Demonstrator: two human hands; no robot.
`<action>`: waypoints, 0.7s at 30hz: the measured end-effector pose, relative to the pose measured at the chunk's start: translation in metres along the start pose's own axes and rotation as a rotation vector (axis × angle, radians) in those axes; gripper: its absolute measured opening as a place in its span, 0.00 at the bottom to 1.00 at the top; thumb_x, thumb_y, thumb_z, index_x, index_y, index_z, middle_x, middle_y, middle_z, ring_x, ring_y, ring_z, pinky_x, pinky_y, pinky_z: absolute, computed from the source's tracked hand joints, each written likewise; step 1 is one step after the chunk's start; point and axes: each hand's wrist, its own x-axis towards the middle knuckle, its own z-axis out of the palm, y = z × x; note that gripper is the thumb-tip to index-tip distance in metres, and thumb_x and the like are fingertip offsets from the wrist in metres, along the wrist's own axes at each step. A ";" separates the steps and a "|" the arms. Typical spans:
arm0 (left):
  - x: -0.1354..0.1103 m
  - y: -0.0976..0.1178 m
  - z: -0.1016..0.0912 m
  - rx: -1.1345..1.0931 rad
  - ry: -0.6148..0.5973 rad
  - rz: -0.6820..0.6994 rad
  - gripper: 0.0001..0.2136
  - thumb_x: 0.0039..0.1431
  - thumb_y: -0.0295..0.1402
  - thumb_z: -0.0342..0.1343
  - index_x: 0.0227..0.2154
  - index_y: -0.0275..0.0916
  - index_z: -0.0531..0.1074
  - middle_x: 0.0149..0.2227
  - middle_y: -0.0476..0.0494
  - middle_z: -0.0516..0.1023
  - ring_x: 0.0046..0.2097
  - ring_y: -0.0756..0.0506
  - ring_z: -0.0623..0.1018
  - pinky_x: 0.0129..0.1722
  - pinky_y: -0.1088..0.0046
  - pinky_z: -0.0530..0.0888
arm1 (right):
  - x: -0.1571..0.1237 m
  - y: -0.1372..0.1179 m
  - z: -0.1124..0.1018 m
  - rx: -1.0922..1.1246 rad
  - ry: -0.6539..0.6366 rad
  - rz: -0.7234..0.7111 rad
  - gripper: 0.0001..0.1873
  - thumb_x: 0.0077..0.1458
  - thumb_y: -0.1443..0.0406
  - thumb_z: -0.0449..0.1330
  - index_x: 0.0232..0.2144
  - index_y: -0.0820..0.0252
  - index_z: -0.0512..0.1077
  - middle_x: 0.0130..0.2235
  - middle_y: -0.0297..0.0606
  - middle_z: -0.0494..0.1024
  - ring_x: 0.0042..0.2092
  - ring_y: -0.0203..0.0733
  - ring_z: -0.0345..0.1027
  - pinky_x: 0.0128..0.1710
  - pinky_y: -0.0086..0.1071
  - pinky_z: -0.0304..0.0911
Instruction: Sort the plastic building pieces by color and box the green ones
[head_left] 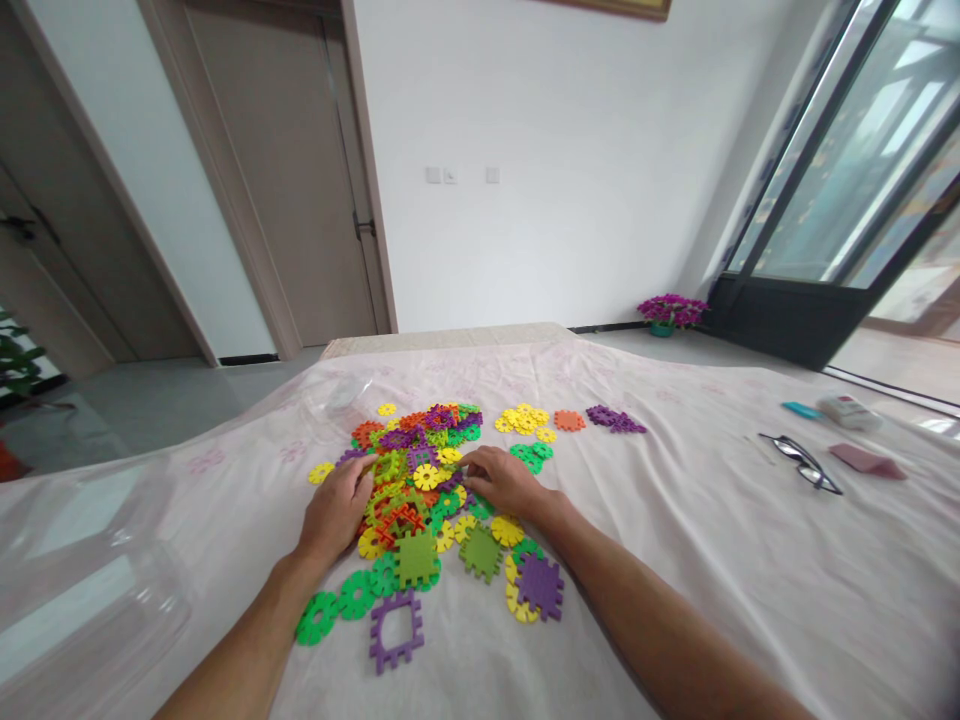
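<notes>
A mixed pile of plastic building pieces (405,495) lies on the cloth, with toothed squares and notched discs in orange, purple, green and yellow. My left hand (339,502) rests against the pile's left side, its fingers apart and partly hidden by pieces. On the opposite side, my right hand (504,481) reaches in with bent, parted fingers, its fingertips touching the pile's edge beside a yellow disc (426,477). Closer to me lie a purple square frame (396,632), a solid purple square (540,586), a light green square (416,560) and several green discs (355,596).
Behind the pile are grouped yellow discs (523,418), an orange square (569,421) and purple pieces (616,419). Eyeglasses (804,462) and a pink case (868,461) lie right. A clear plastic container (97,570) stands left. The pink tablecloth (697,560) is wrinkled.
</notes>
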 end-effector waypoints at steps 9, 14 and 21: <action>0.001 -0.003 0.002 -0.013 -0.010 0.003 0.19 0.65 0.37 0.41 0.53 0.41 0.71 0.53 0.43 0.76 0.55 0.43 0.73 0.58 0.62 0.67 | -0.002 0.005 0.001 -0.040 0.019 0.016 0.12 0.56 0.67 0.61 0.43 0.57 0.76 0.37 0.36 0.76 0.40 0.39 0.68 0.39 0.29 0.59; 0.001 -0.003 0.003 -0.005 -0.005 0.004 0.19 0.65 0.37 0.41 0.53 0.42 0.71 0.53 0.43 0.76 0.56 0.43 0.73 0.58 0.62 0.67 | -0.001 0.005 -0.001 -0.054 0.000 0.007 0.14 0.57 0.63 0.63 0.47 0.57 0.75 0.38 0.37 0.75 0.40 0.39 0.67 0.39 0.30 0.58; 0.001 -0.005 0.003 -0.003 -0.020 0.004 0.20 0.65 0.38 0.41 0.54 0.42 0.70 0.54 0.43 0.75 0.56 0.43 0.72 0.58 0.62 0.66 | -0.001 0.006 0.001 -0.060 0.004 0.036 0.13 0.58 0.63 0.62 0.46 0.56 0.75 0.39 0.37 0.75 0.41 0.40 0.68 0.39 0.29 0.58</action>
